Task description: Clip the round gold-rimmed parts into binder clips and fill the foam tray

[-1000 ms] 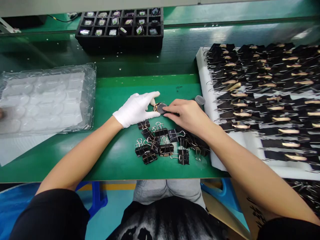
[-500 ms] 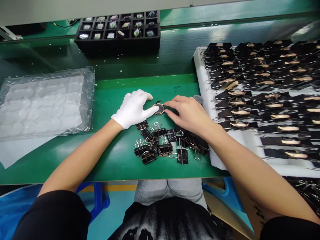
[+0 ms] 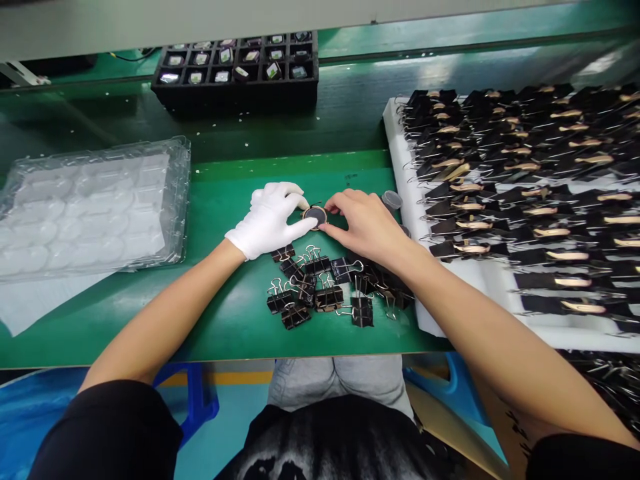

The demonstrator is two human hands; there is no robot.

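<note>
My left hand (image 3: 270, 220), in a white glove, holds a small round dark disc (image 3: 315, 217) with a copper-coloured rim, its thumb over the disc's face and its fingers at the far left edge. A thin dark piece shows at the disc's far edge; I cannot make it out. My bare right hand (image 3: 367, 223) has its thumb and fingertips curled at the disc's right rim. Just nearer to me lies a loose heap of black binder clips (image 3: 327, 298), partly under my right hand. A small round clear-grey lid-like piece (image 3: 392, 199) sits beyond my right wrist.
On the right, a white foam tray (image 3: 425, 313) bears rows of black binder clips clamped on copper-coloured pieces. A clear plastic blister tray (image 3: 183, 200) lies on the left over a white sheet (image 3: 30, 303). At the back stands a black compartment box (image 3: 240, 100) with small glassy pieces.
My right hand has shifted slightly left, its thumb now against the disc's rim. The disc shows more of its face, and my left fingertips have come down closer to it.
</note>
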